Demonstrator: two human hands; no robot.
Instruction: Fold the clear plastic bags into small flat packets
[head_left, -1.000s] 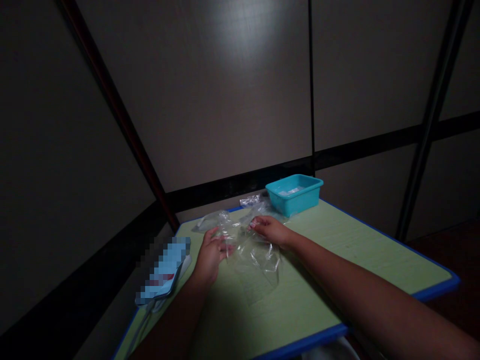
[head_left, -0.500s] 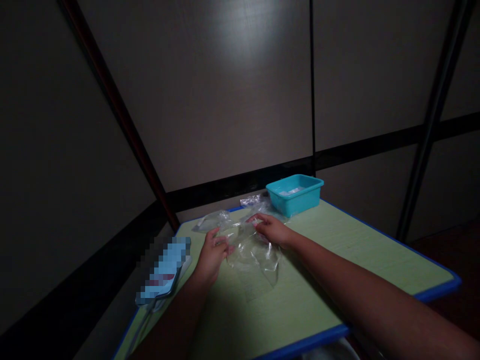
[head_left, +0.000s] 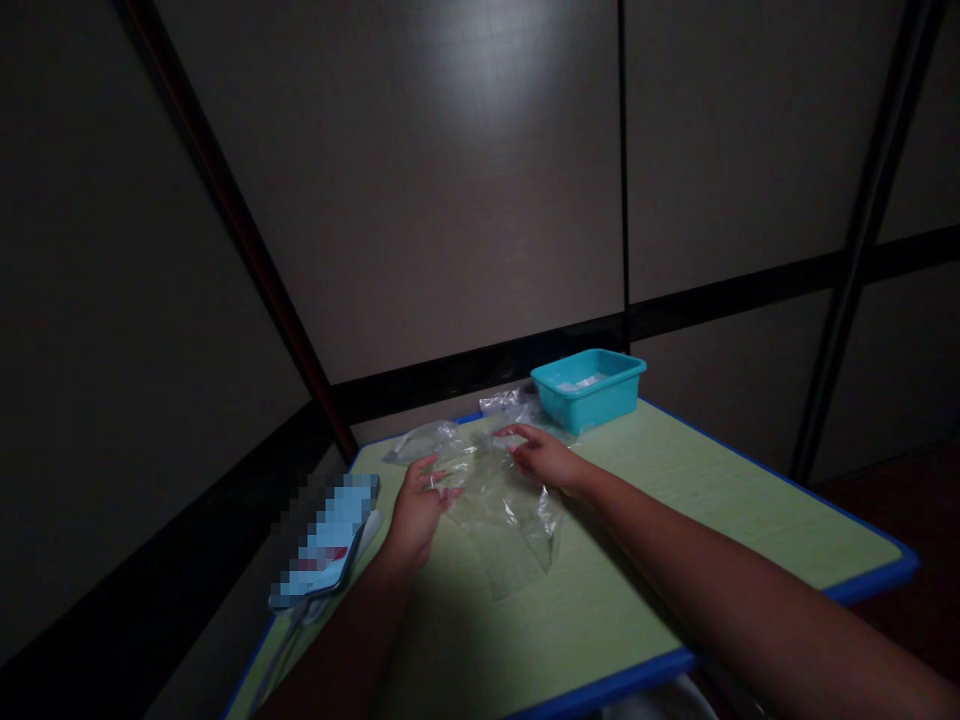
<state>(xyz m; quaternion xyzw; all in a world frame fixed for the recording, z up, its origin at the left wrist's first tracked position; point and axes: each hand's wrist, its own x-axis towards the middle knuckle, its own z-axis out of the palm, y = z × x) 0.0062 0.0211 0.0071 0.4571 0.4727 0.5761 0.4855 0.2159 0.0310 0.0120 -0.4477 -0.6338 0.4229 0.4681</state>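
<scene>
A crumpled clear plastic bag [head_left: 499, 515] hangs low over the green table top, its lower corners drooping toward me. My left hand [head_left: 418, 510] grips its left edge, with the fingertips curled into the film. On the other side, my right hand [head_left: 547, 458] has thumb and fingers bent round the bag's upper right part. Glare on the film hides exactly where it is pinched. Just beyond my left hand lies another clear plastic bag [head_left: 427, 440]. More clear plastic [head_left: 517, 403] lies behind my right hand, near the basket.
A turquoise plastic basket [head_left: 609, 405] stands at the table's far corner with something pale inside. At the left edge a phone-like device [head_left: 330, 545], its screen pixelated, leans on a white stand with a cable. The green table [head_left: 600, 620] has a blue rim; panelled walls rise behind.
My left hand has shifted slightly left, and its fingers look a little straighter. The bag between my hands has slackened and sits a bit flatter. My right hand is almost unmoved.
</scene>
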